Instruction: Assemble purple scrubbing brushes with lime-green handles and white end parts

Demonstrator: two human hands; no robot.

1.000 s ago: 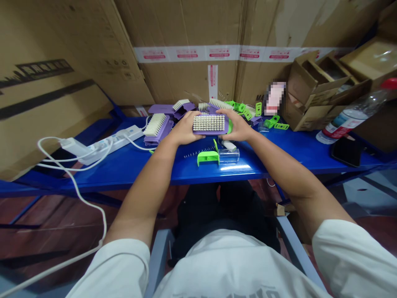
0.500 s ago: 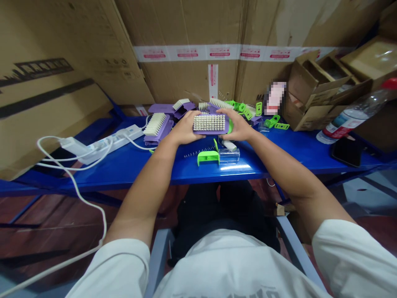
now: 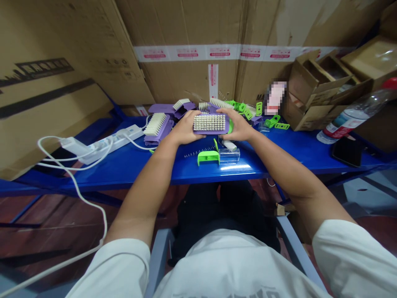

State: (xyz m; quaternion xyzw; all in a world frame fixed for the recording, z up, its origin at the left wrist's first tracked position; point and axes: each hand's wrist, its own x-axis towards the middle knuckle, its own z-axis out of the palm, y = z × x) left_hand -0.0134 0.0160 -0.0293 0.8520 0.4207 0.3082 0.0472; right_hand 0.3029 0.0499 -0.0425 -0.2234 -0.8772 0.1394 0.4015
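Note:
Between my two hands a purple brush [image 3: 209,123] is held up over the table, its pale bristles facing me. My left hand [image 3: 185,129] grips its left end, fingers behind and thumb below. At the right end, my right hand [image 3: 237,125] is closed around the brush where a bright green part [image 3: 230,126] shows. Below the hands lie a green bracket-shaped piece [image 3: 208,157], a clear plastic piece [image 3: 229,155], a metal spring [image 3: 198,152] and a small white piece [image 3: 229,145]. Left of my hands sits another purple brush [image 3: 155,125], bristles up.
A white power strip [image 3: 111,142] with cables lies on the blue table [image 3: 130,165] at left. Behind are more brushes and several green pieces [image 3: 248,112]. Open cardboard boxes [image 3: 313,91], a water bottle [image 3: 344,120] and a black phone [image 3: 346,151] stand or lie at right.

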